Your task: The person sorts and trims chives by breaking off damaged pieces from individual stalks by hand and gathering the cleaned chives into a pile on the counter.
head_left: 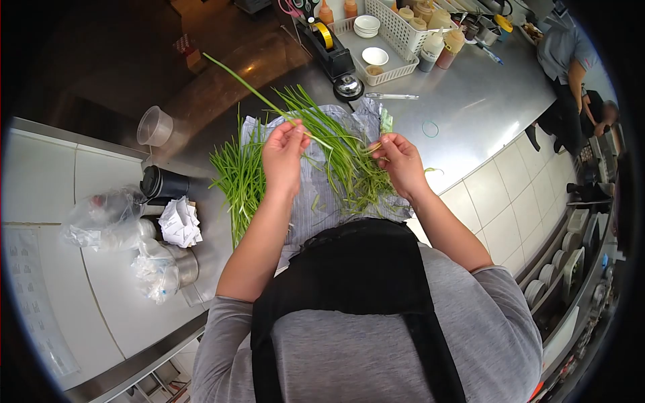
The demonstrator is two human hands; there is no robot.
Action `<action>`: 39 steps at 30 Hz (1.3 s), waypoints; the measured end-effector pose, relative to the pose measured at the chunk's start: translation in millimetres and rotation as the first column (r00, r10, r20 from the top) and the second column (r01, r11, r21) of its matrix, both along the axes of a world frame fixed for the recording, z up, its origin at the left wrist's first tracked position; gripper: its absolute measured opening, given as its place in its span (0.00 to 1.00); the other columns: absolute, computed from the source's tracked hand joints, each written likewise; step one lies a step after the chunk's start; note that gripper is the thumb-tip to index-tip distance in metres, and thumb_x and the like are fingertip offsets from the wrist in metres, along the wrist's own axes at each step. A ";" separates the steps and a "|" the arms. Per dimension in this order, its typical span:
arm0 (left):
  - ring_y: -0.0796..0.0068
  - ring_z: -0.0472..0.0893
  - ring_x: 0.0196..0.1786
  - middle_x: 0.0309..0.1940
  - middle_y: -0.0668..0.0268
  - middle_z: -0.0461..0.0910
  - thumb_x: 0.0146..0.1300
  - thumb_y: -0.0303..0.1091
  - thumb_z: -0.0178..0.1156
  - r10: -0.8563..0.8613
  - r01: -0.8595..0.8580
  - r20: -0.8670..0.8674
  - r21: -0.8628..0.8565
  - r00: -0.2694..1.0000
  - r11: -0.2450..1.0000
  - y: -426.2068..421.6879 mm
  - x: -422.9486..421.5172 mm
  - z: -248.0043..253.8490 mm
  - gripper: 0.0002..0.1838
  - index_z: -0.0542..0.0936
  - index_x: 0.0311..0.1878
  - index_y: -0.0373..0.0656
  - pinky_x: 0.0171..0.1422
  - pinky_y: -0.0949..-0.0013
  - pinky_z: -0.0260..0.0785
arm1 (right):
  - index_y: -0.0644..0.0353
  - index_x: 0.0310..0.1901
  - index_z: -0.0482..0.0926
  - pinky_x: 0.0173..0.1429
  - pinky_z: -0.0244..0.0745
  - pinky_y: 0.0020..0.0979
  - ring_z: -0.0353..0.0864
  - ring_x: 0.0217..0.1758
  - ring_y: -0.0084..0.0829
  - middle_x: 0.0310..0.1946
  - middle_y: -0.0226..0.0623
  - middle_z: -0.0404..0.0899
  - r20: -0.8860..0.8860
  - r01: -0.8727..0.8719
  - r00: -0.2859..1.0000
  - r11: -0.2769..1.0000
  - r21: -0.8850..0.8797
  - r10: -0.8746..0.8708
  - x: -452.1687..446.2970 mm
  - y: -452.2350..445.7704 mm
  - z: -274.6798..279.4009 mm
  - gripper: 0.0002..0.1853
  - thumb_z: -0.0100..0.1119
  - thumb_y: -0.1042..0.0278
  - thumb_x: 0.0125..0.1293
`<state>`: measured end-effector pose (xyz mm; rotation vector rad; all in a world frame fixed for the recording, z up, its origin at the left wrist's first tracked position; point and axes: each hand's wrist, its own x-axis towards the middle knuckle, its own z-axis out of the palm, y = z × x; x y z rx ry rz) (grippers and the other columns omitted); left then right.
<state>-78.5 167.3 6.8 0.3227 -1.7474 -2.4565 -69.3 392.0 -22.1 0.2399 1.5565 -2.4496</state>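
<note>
My left hand pinches one long scallion. Its green tip points up and left, and its white end reaches right, toward my other hand. My right hand is closed at the fingertips on a thin pale-brown strip. Both hands are above a striped cloth on the counter. One bunch of scallions lies left of my left forearm, and another bunch lies between my hands. Limp green trimmings are heaped below my right hand.
A tape dispenser, a call bell and a white basket stand at the back. A pen and a rubber band lie to the right. A plastic tub and black cup are left. People are far right.
</note>
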 end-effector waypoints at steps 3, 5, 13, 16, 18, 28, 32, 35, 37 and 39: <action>0.83 0.76 0.36 0.35 0.68 0.78 0.65 0.28 0.58 0.049 -0.048 -0.021 0.036 0.999 0.998 -12.9 -0.9 1.6 0.09 0.77 0.47 0.37 0.43 0.80 0.71 | 0.57 0.41 0.72 0.38 0.67 0.19 0.74 0.34 0.16 0.36 0.29 0.80 0.033 0.028 0.999 0.997 0.071 -0.030 3.0 13.8 -0.4 0.05 0.49 0.66 0.71; 0.84 0.76 0.36 0.35 0.69 0.77 0.65 0.28 0.58 0.067 -0.067 -0.007 0.019 0.998 0.998 -15.0 1.1 2.7 0.09 0.77 0.47 0.37 0.43 0.80 0.71 | 0.57 0.41 0.71 0.38 0.68 0.20 0.74 0.34 0.17 0.35 0.30 0.80 -0.026 0.005 1.000 0.990 0.144 -0.002 5.2 15.2 3.1 0.04 0.49 0.67 0.71; 0.83 0.76 0.37 0.36 0.68 0.78 0.66 0.27 0.56 -0.068 0.068 0.012 -0.008 0.998 0.998 19.2 16.5 2.6 0.08 0.76 0.46 0.37 0.45 0.79 0.71 | 0.58 0.41 0.70 0.31 0.63 0.21 0.68 0.25 0.17 0.25 0.25 0.71 -0.077 -0.279 0.957 0.960 0.009 0.279 0.9 -20.9 17.4 0.04 0.50 0.68 0.69; 0.83 0.76 0.37 0.36 0.68 0.78 0.66 0.26 0.57 -0.114 0.115 0.022 -0.047 0.993 0.992 26.9 21.1 2.1 0.08 0.76 0.47 0.38 0.45 0.79 0.71 | 0.58 0.42 0.72 0.27 0.60 0.20 0.63 0.22 0.14 0.23 0.21 0.68 -0.086 -0.406 0.899 0.890 0.209 0.430 -0.3 -37.7 26.0 0.06 0.52 0.65 0.69; 0.84 0.76 0.37 0.36 0.68 0.78 0.66 0.26 0.57 -0.118 0.119 0.019 -0.040 0.993 0.992 27.1 23.0 2.0 0.08 0.76 0.47 0.38 0.45 0.80 0.71 | 0.58 0.42 0.72 0.26 0.58 0.20 0.62 0.22 0.13 0.22 0.20 0.67 -0.118 -0.396 0.888 0.870 0.294 0.444 -1.0 -43.0 18.9 0.07 0.52 0.65 0.69; 0.85 0.74 0.36 0.34 0.70 0.76 0.66 0.29 0.56 -0.114 0.121 0.108 -0.060 0.988 0.991 3.2 38.5 -2.0 0.12 0.75 0.51 0.38 0.42 0.79 0.69 | 0.55 0.39 0.72 0.22 0.52 0.19 0.57 0.19 0.13 0.20 0.19 0.63 0.118 -0.163 0.977 0.979 -0.125 0.178 -4.9 -24.8 -1.2 0.04 0.53 0.66 0.68; 0.82 0.75 0.33 0.32 0.69 0.77 0.63 0.27 0.59 -0.038 0.086 0.120 -0.426 0.992 0.901 -58.5 77.0 2.8 0.19 0.70 0.57 0.38 0.40 0.78 0.69 | 0.56 0.43 0.71 0.22 0.54 0.19 0.58 0.19 0.13 0.22 0.20 0.64 0.102 -0.173 0.981 0.981 0.082 0.165 -6.2 -5.9 -14.1 0.07 0.56 0.68 0.66; 0.80 0.75 0.32 0.30 0.66 0.78 0.60 0.26 0.62 0.038 0.140 0.225 -0.718 0.974 0.682 -103.4 111.0 -0.3 0.22 0.69 0.58 0.40 0.39 0.76 0.68 | 0.57 0.47 0.71 0.23 0.55 0.21 0.58 0.20 0.14 0.23 0.21 0.64 0.145 -0.208 0.971 0.968 0.137 0.188 -8.0 -1.2 -3.9 0.09 0.53 0.67 0.67; 0.78 0.74 0.31 0.30 0.65 0.76 0.58 0.28 0.64 0.180 0.220 0.334 -0.860 0.925 0.461 -111.1 128.2 4.1 0.24 0.69 0.57 0.42 0.36 0.75 0.67 | 0.58 0.48 0.71 0.25 0.56 0.22 0.57 0.21 0.15 0.24 0.22 0.64 0.179 -0.225 0.959 0.974 0.005 0.220 -9.0 4.9 1.0 0.10 0.50 0.66 0.68; 0.78 0.74 0.31 0.31 0.64 0.74 0.57 0.29 0.64 0.200 0.097 0.131 -0.981 0.971 0.167 -111.5 134.0 -4.3 0.23 0.71 0.56 0.42 0.35 0.75 0.66 | 0.59 0.48 0.71 0.27 0.57 0.23 0.57 0.21 0.17 0.25 0.24 0.64 0.205 -0.240 0.943 0.963 -0.123 0.261 -10.8 4.5 8.0 0.11 0.46 0.65 0.68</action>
